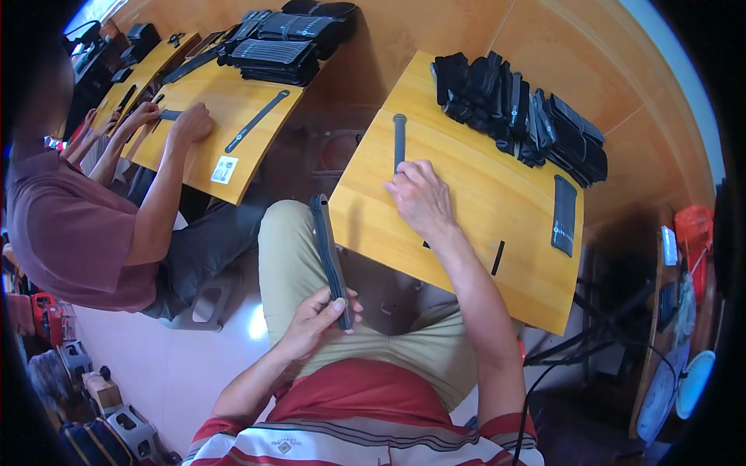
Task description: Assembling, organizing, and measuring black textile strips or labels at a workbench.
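Note:
A thin bundle of black straps (329,252) stands up out of my left hand (315,320), thumb on one side and fingers on the other, above my lap. On the yellow wooden table (373,202) lies a single dark grey strap (399,138) with a rounded, holed end pointing away from me. The bent fingers of my right hand (422,198) are closed over the strap's near end. Below that hand, a short black strip (498,258) rests near the table's front edge, and part of another dark piece shows beside my wrist.
Bundled black straps (517,113) are heaped along the table's far edge. A flat dark packet (563,216) lies at the right. On the left, a co-worker (85,210) handles a strap at another table (210,140), which bears a stack of dark straps (280,50).

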